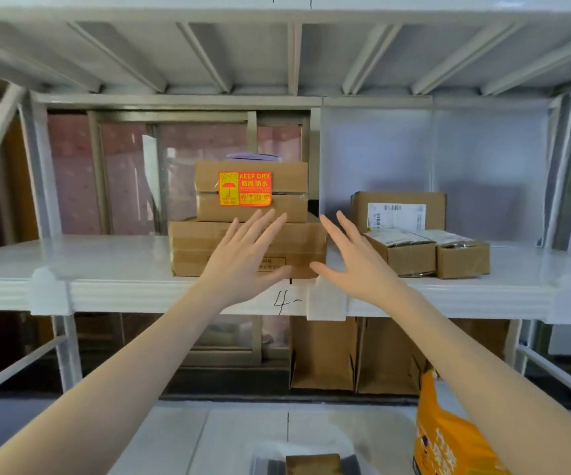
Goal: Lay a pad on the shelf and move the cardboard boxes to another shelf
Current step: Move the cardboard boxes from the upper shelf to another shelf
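A wide flat cardboard box [191,248] rests on the white metal shelf [106,258] in front of me. On top of it stands a smaller cardboard box [287,183] with an orange KEEP DRY sticker. A thin purple item [251,157] lies on that upper box. My left hand [243,258] is spread open in front of the lower box, fingers apart. My right hand [352,258] is open too, just right of the stack's front corner. Neither hand holds anything. Whether they touch the box is unclear.
To the right on the same shelf sit three smaller cardboard boxes [411,252] with shipping labels. Below the shelf stand tall cardboard pieces [325,351]. An orange bag [448,437] and a small box [313,464] lie on the lower level. A shelf underside hangs overhead.
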Tool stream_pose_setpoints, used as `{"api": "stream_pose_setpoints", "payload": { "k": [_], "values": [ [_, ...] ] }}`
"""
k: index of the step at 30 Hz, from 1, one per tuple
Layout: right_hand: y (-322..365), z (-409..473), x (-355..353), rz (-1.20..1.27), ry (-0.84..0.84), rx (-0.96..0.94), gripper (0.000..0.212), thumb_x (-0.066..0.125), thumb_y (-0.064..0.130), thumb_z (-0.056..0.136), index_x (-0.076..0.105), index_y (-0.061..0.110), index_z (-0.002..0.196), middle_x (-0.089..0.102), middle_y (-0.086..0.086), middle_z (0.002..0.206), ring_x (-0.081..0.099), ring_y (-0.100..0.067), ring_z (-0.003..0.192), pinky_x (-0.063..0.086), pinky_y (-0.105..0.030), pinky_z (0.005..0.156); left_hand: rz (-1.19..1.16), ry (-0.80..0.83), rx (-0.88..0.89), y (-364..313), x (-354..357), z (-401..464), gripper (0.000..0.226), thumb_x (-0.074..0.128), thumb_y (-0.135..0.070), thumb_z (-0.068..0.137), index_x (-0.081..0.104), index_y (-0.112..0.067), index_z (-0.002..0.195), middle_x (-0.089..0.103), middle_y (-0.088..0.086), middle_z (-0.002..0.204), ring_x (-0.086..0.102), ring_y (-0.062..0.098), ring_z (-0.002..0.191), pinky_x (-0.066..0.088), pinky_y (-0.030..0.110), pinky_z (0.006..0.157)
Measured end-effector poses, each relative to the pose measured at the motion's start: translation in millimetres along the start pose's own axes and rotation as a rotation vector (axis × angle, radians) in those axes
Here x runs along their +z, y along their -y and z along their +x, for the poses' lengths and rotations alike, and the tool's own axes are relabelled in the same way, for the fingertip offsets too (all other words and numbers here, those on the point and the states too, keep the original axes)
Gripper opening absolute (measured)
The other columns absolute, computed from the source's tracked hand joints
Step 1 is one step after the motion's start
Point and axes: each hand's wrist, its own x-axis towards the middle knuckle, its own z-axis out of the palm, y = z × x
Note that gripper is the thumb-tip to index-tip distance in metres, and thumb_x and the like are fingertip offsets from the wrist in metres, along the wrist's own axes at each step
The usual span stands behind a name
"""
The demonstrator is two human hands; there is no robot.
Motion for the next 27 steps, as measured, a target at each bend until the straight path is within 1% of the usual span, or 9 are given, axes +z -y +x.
{"api": "stream_pose_setpoints", "payload": {
  "k": [4,7,9,12,15,17,19,23,27],
  "values": [
    [-7.7,25.6,2.9,0.043,0.033,0.001,0.081,0.055,0.051,0.085,0.007,0.036,0.147,0.0,0.007,0.159,0.02,-0.024,0.143,0.029,-0.04,0.11,-0.018,0.005,0.01,2.3,12.0,18.6,0.08,0.045,-0.059,0.087,0.005,-0.027,0.15,0.01,-0.004,0.159,0.004,0.016,0.147,-0.005,0.035,0.115],
    [-12.3,36.9,7.3,0.08,0.058,-0.015,0.082,0.061,0.048,0.082,0.012,0.034,0.146,0.015,0.004,0.157,0.029,-0.024,0.139,0.033,-0.041,0.108,0.026,-0.037,0.031,7.3,20.9,22.4,0.079,0.046,-0.058,0.087,0.012,-0.024,0.149,0.019,-0.003,0.158,0.015,0.017,0.146,-0.001,0.035,0.116],
    [-13.1,40.7,12.6,0.134,0.057,-0.021,0.078,0.065,0.044,0.08,0.021,0.031,0.143,0.028,0.002,0.151,0.039,-0.023,0.132,0.04,-0.04,0.104,0.057,-0.065,0.038,11.1,24.0,22.3,0.079,0.051,-0.058,0.084,0.02,-0.022,0.148,0.034,0.0,0.152,0.032,0.021,0.139,0.012,0.038,0.116],
    [-13.3,45.7,18.6,0.171,0.03,-0.03,0.072,0.069,0.04,0.078,0.029,0.028,0.136,0.037,0.001,0.141,0.047,-0.022,0.122,0.047,-0.04,0.099,0.103,-0.122,0.038,14.9,26.5,22.4,0.076,0.057,-0.058,0.08,0.035,-0.021,0.142,0.053,0.002,0.134,0.049,0.025,0.121,0.034,0.041,0.106],
    [-14.0,50.5,18.7,0.164,0.026,-0.039,0.068,0.07,0.041,0.076,0.033,0.028,0.131,0.041,0.002,0.134,0.049,-0.02,0.116,0.049,-0.037,0.096,0.084,-0.142,0.037,18.1,27.1,23.4,0.072,0.059,-0.059,0.078,0.041,-0.022,0.137,0.056,0.001,0.127,0.051,0.024,0.115,0.037,0.04,0.101],
    [-10.9,54.5,18.8,0.144,0.049,-0.045,0.066,0.071,0.042,0.075,0.034,0.027,0.128,0.042,0.002,0.129,0.051,-0.019,0.109,0.051,-0.033,0.089,0.067,-0.137,0.038,22.8,24.9,23.4,0.07,0.06,-0.058,0.077,0.043,-0.023,0.136,0.055,0.0,0.126,0.05,0.024,0.114,0.036,0.039,0.1],
    [-3.8,60.2,20.5,0.106,0.08,-0.05,0.064,0.071,0.043,0.075,0.035,0.026,0.125,0.041,0.001,0.124,0.053,-0.019,0.104,0.051,-0.032,0.084,0.056,-0.113,0.03,31.1,22.4,23.3,0.07,0.059,-0.059,0.077,0.042,-0.025,0.136,0.053,-0.002,0.126,0.048,0.022,0.113,0.033,0.038,0.1],
    [18.0,74.7,28.8,0.041,0.148,-0.073,0.06,0.069,0.043,0.077,0.033,0.022,0.12,0.039,-0.001,0.119,0.056,-0.02,0.096,0.051,-0.033,0.081,0.038,-0.081,0.012,55.2,17.8,20.0,0.07,0.058,-0.063,0.076,0.041,-0.028,0.134,0.051,-0.004,0.124,0.044,0.018,0.111,0.031,0.035,0.098],
    [48.0,90.9,44.7,0.009,0.181,-0.105,0.058,0.069,0.042,0.077,0.033,0.021,0.117,0.036,0.0,0.116,0.056,-0.018,0.083,0.049,-0.029,0.072,0.035,-0.056,-0.012,87.2,11.1,9.9,0.07,0.058,-0.064,0.075,0.041,-0.029,0.134,0.049,-0.005,0.126,0.043,0.017,0.112,0.03,0.034,0.097]
  ]
}}
